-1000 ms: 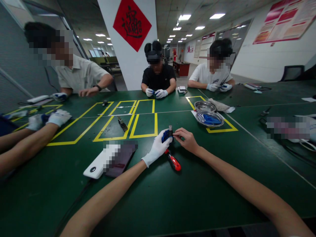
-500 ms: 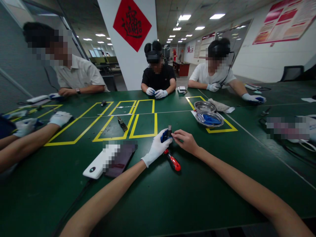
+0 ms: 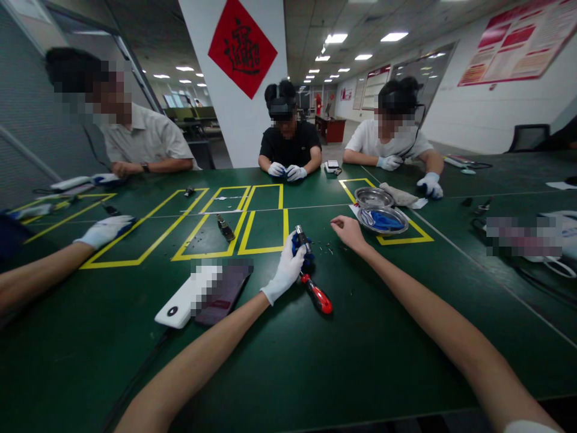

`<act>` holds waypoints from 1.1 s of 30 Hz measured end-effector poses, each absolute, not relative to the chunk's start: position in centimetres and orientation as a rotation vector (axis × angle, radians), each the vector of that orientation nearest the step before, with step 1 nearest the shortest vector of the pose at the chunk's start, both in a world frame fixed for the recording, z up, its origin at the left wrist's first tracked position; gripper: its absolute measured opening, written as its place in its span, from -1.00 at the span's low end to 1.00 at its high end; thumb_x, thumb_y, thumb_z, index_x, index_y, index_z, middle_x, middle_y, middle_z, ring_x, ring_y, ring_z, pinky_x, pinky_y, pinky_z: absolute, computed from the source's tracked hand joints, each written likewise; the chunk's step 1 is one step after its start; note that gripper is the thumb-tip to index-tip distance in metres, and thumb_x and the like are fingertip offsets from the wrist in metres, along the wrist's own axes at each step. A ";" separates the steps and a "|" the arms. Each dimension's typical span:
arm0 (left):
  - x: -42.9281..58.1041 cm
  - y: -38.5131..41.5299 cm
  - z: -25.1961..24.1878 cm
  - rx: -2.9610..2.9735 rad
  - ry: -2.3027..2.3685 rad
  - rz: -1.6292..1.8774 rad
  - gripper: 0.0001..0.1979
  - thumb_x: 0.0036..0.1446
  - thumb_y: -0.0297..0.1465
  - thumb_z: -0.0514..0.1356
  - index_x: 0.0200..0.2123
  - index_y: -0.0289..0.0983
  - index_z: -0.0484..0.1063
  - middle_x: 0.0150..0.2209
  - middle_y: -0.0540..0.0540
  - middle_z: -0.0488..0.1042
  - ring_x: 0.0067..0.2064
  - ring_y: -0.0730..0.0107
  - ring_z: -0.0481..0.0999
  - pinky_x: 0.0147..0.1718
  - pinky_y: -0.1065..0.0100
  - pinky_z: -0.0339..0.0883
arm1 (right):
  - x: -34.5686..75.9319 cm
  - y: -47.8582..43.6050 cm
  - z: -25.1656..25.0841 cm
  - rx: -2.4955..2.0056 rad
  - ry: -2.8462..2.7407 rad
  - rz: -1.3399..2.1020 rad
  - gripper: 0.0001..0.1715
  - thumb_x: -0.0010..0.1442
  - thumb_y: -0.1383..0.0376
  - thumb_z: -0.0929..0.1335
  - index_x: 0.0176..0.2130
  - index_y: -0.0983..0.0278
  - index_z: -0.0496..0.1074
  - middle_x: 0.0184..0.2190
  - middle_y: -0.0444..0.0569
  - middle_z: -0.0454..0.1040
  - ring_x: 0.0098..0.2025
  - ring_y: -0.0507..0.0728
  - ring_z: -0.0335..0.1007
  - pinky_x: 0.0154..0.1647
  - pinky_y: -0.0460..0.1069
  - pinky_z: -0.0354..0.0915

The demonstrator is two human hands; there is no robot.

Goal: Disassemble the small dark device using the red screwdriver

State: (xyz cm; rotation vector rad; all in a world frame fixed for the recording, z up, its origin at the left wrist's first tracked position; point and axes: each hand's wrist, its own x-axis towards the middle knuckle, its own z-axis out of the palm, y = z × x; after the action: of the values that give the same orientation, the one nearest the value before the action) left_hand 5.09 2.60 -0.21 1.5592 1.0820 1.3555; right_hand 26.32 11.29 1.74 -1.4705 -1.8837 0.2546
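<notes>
My left hand (image 3: 290,262), in a white glove with blue palm, is wrapped round a dark cylindrical part with a silver metal end (image 3: 302,234), tilted up to the left. Just below it a screwdriver with a red and black handle (image 3: 318,296) lies on the green table; its front end is hidden at my glove. My bare right hand (image 3: 350,232) hovers to the right, its fingers curled together in a pinch; whatever may be between them is hidden. Several tiny screw-like metal pieces (image 3: 328,245) lie on the table between my hands.
Beyond my right hand stand two metal bowls, the nearer (image 3: 383,220) with blue-and-white items. A similar dark part (image 3: 224,227) lies inside yellow tape. A white power bank (image 3: 187,297) and a dark phone (image 3: 225,294) lie left. A co-worker's gloved hand (image 3: 106,231) rests at left.
My right hand has moved off the part, up and to the right. My left hand has tilted the part leftward. Tiny pieces now show on the table. A co-worker at right drew a hand in.
</notes>
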 end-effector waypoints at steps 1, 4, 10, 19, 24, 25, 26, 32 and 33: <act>5.1 2.7 -0.2 1.522 1.051 1.341 -0.54 0.20 -0.28 0.05 0.15 -0.26 0.12 -0.07 -0.19 0.40 -0.17 0.37 0.45 -0.14 0.26 0.37 | 26.4 12.3 1.7 -1.575 -1.944 0.260 -0.73 0.18 0.25 0.33 -0.17 0.34 0.51 -0.24 0.06 0.54 -0.20 0.13 0.45 -0.11 -0.01 0.32; 5.1 2.8 0.0 1.402 0.989 1.323 -0.56 0.20 -0.27 0.05 0.12 -0.25 0.12 -0.11 -0.16 0.41 -0.26 0.42 0.45 -0.23 0.31 0.40 | 25.7 14.2 1.5 -1.808 -2.074 0.238 -0.67 0.17 0.20 0.35 -0.12 0.32 0.50 -0.15 0.10 0.53 -0.12 0.16 0.44 -0.11 -0.03 0.31; 5.3 2.9 0.3 1.340 1.046 1.354 -0.54 0.14 -0.27 0.14 0.08 -0.25 0.17 -0.09 -0.17 0.41 -0.22 0.40 0.47 -0.20 0.30 0.40 | 23.8 15.6 1.0 -1.918 -2.165 0.129 -0.74 0.21 0.25 0.32 -0.18 0.33 0.52 -0.17 0.15 0.52 -0.10 0.18 0.44 -0.12 -0.02 0.31; 5.5 3.0 0.2 1.446 1.085 1.408 -0.52 0.05 -0.40 0.20 0.07 -0.30 0.26 0.02 -0.20 0.42 0.03 0.26 0.42 0.08 0.20 0.24 | 23.7 15.4 1.3 -1.838 -2.334 -0.004 -0.74 0.20 0.34 0.30 -0.11 0.28 0.48 -0.08 0.15 0.46 -0.04 0.24 0.40 -0.06 0.04 0.31; 5.4 2.8 0.5 1.450 1.081 1.373 -0.53 0.02 -0.38 0.24 0.04 -0.32 0.30 -0.02 -0.21 0.45 -0.04 0.26 0.47 0.02 0.19 0.30 | 23.6 15.0 2.1 -1.747 -2.461 -0.017 -0.80 0.20 0.36 0.29 -0.25 0.31 0.52 -0.13 0.17 0.47 -0.06 0.24 0.42 -0.07 0.03 0.31; 5.4 2.8 0.5 1.446 1.073 1.367 -0.52 0.00 -0.38 0.25 0.03 -0.32 0.30 -0.04 -0.21 0.46 -0.06 0.26 0.48 0.01 0.19 0.31 | 23.5 14.9 2.2 -1.725 -2.481 -0.016 -0.80 0.20 0.37 0.29 -0.26 0.32 0.52 -0.13 0.18 0.47 -0.06 0.25 0.42 -0.07 0.04 0.31; 5.4 2.8 0.5 1.443 1.063 1.363 -0.50 -0.02 -0.39 0.27 0.03 -0.32 0.30 -0.04 -0.20 0.46 -0.06 0.26 0.48 0.01 0.18 0.31 | 23.5 14.8 2.3 -1.703 -2.496 -0.015 -0.80 0.20 0.37 0.29 -0.26 0.32 0.52 -0.13 0.19 0.47 -0.06 0.25 0.42 -0.06 0.05 0.31; 5.3 2.8 0.3 1.513 1.037 1.341 -0.53 -0.10 -0.42 0.31 -0.05 -0.31 0.34 -0.12 -0.15 0.49 -0.10 0.28 0.49 -0.01 0.19 0.33 | 23.1 14.3 2.8 -1.615 -2.507 0.039 -0.86 0.12 0.43 0.34 -0.33 0.34 0.52 -0.18 0.22 0.50 -0.06 0.27 0.42 -0.05 0.06 0.30; 5.4 2.7 0.4 1.513 1.046 1.334 -0.56 -0.08 -0.40 0.30 -0.08 -0.32 0.35 -0.15 -0.15 0.50 -0.12 0.28 0.50 -0.04 0.19 0.34 | 23.1 14.2 2.9 -1.603 -2.497 0.062 -0.88 0.08 0.44 0.36 -0.35 0.35 0.52 -0.21 0.20 0.51 -0.08 0.27 0.43 -0.06 0.05 0.30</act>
State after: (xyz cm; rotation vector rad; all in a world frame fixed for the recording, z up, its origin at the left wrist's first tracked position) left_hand 5.35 2.69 0.36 1.5133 1.0465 1.3338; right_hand 23.05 14.23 2.86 -1.6029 -2.4966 0.0615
